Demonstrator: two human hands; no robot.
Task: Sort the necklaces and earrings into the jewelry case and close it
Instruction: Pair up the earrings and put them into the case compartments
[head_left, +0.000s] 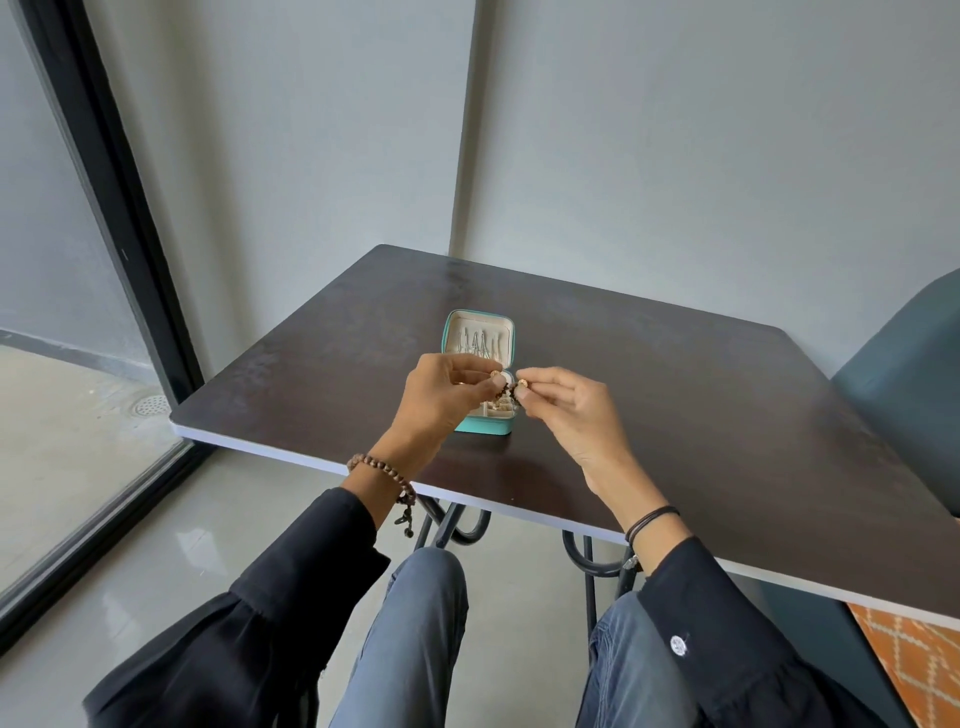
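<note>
two earrings, left hand pinching one, right hand the other, above open jewelry case

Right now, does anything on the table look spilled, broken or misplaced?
Nothing stands out. The jewelry case sits open on the table; the left hand and right hand pinch a jewelry piece over it.

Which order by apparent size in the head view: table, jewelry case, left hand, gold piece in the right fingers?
1. table
2. left hand and jewelry case: look about alike; the hand is nearer and hides part of the case, so unranked.
3. gold piece, pinched by the right hand
</note>
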